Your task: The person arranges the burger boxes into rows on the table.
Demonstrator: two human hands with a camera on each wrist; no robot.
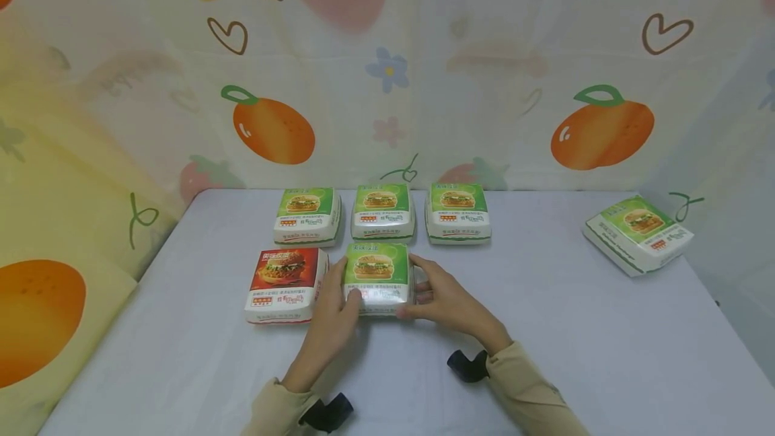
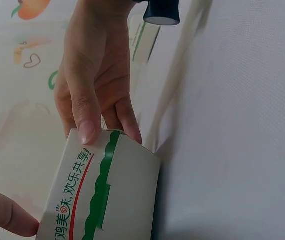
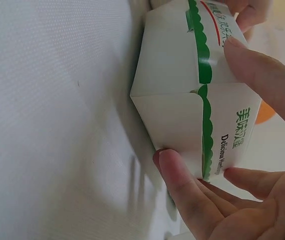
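A green-and-white burger box point(image 1: 377, 274) with a burger picture sits in the front row, between my two hands. My left hand point(image 1: 331, 308) grips its left side, the thumb lying on the front top edge. On the opposite side my right hand point(image 1: 447, 295) holds the box, thumb at the front corner and fingers along the side wall. The right wrist view shows those right fingers point(image 3: 180, 170) against the white lower wall and the printed lid edge. In the left wrist view the left thumb point(image 2: 87, 131) presses the lid edge. A red-and-white burger box point(image 1: 284, 286) stands just left of my left hand.
Behind stand three more green burger boxes in a row: left point(image 1: 307, 216), middle point(image 1: 383, 212) and right point(image 1: 458, 214). Another green box point(image 1: 638, 234) sits turned at an angle near the table's right edge. A printed cloth point(image 1: 484, 113) hangs behind the white-covered table point(image 1: 545, 328).
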